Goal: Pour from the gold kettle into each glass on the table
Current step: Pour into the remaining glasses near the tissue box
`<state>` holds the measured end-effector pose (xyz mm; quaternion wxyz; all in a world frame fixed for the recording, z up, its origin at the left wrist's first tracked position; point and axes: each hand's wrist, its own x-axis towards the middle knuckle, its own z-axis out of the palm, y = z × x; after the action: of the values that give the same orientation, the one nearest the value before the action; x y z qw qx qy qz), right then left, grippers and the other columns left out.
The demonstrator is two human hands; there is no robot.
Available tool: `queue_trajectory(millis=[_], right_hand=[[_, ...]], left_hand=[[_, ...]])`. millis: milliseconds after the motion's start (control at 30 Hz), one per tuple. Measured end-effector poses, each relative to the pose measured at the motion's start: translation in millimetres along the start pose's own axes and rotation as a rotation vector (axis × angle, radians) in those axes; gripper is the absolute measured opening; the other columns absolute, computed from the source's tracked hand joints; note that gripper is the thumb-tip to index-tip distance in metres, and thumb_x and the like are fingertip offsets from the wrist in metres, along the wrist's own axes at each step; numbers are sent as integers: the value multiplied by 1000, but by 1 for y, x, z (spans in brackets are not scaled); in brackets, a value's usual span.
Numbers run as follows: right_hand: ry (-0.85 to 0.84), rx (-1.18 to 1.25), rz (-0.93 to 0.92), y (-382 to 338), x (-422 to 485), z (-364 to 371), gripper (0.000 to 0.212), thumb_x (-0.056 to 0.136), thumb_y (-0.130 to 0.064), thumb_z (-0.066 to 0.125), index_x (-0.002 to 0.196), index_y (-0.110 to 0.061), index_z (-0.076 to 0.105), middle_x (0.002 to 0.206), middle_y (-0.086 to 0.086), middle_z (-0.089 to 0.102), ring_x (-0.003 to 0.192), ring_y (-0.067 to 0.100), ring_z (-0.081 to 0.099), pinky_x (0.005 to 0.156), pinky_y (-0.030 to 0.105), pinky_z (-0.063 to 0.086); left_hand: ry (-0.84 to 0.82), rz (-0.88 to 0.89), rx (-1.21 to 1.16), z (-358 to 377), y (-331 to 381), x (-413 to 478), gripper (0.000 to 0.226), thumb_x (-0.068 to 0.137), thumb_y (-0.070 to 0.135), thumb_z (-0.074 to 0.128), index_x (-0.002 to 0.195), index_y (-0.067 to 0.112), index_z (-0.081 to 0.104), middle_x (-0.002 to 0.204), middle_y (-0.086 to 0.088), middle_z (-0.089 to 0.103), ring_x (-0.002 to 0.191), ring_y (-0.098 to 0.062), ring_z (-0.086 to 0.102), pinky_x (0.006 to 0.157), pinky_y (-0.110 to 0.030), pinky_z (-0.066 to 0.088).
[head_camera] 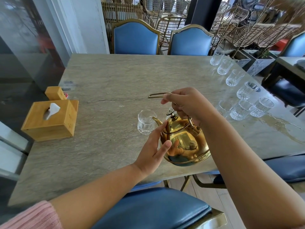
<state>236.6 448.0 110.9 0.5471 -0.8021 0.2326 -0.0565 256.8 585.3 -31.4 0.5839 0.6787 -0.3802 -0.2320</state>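
The gold kettle (186, 142) is held above the table's near edge and tilted left. Its spout reaches over the rim of a clear glass (146, 122) standing mid-table. My right hand (188, 104) is shut on the kettle's handle, above the lid. My left hand (155, 149) is open with fingers apart, fingertips resting against the kettle's left side. Several more cut glasses (245, 91) stand in a row along the table's right edge.
A wooden tissue box (49, 119) and a smaller wooden holder (55, 93) sit at the table's left edge. The stone table (107, 80) shows a wet patch at right. Blue chairs stand at the far side and a blue seat (156, 207) lies below me.
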Motion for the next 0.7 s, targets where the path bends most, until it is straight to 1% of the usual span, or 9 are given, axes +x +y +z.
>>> queue_trajectory(millis=[67, 200, 267, 333, 433, 500, 567, 633, 700], right_hand=[[19, 16, -11, 5, -3, -2, 24, 92, -22, 56, 90, -2, 70, 39, -9, 41, 35, 7, 30, 37, 19, 25], [57, 121, -11, 17, -11, -7, 22, 91, -21, 58, 80, -4, 67, 42, -6, 39, 36, 9, 28, 36, 20, 23], [87, 178, -2, 23, -16, -8, 24, 90, -21, 59, 72, -6, 64, 42, -5, 36, 37, 10, 26, 36, 20, 22], [140, 245, 20, 28, -21, -11, 27, 88, -20, 61, 63, -9, 58, 40, -6, 34, 37, 10, 23, 36, 21, 19], [238, 342, 56, 36, -31, -17, 32, 85, -20, 64, 56, -13, 50, 39, -8, 32, 34, 8, 21, 34, 19, 17], [284, 402, 44, 41, -40, -22, 34, 84, -21, 65, 55, -15, 48, 38, -10, 33, 33, 6, 21, 33, 18, 17], [328, 460, 23, 47, -49, -26, 35, 83, -21, 66, 54, -17, 48, 39, -10, 34, 33, 6, 22, 32, 18, 17], [369, 507, 4, 51, -59, -32, 35, 83, -21, 67, 53, -19, 48, 40, -10, 35, 33, 6, 22, 32, 18, 17], [403, 533, -13, 54, -69, -38, 37, 82, -22, 68, 52, -19, 47, 40, -9, 33, 34, 6, 21, 32, 19, 17]], left_hand=[[-16, -1, 36, -1, 0, 0, 85, 79, 81, 31, 148, 32, 24, 146, 5, 40, 135, -2, 35, 113, -30, 30], [-41, -4, 109, -1, 0, 0, 85, 76, 85, 27, 146, 38, 21, 146, 5, 39, 131, 7, 33, 101, -4, 25], [-48, -6, 136, 1, 0, 0, 86, 75, 86, 26, 147, 38, 22, 145, 5, 38, 130, 8, 34, 97, 0, 24], [-67, -7, 169, 3, 1, 0, 87, 74, 86, 25, 147, 37, 22, 147, 5, 35, 131, 4, 32, 96, 1, 21], [-96, 20, 249, 6, 5, 0, 84, 75, 85, 23, 146, 40, 21, 150, 3, 31, 134, -2, 28, 101, -7, 19], [-98, 45, 304, 8, 8, 0, 78, 77, 84, 22, 144, 45, 21, 149, 1, 31, 135, -8, 28, 109, -23, 25], [-99, 78, 343, 12, 12, 2, 72, 79, 82, 21, 142, 48, 22, 146, -2, 32, 134, -14, 30, 112, -36, 28], [-112, 118, 372, 17, 16, 4, 68, 80, 81, 22, 140, 48, 23, 145, -2, 31, 134, -16, 31, 112, -43, 30], [-125, 173, 374, 24, 22, 8, 67, 83, 78, 25, 139, 42, 28, 143, -2, 33, 133, -16, 33, 111, -44, 31]])
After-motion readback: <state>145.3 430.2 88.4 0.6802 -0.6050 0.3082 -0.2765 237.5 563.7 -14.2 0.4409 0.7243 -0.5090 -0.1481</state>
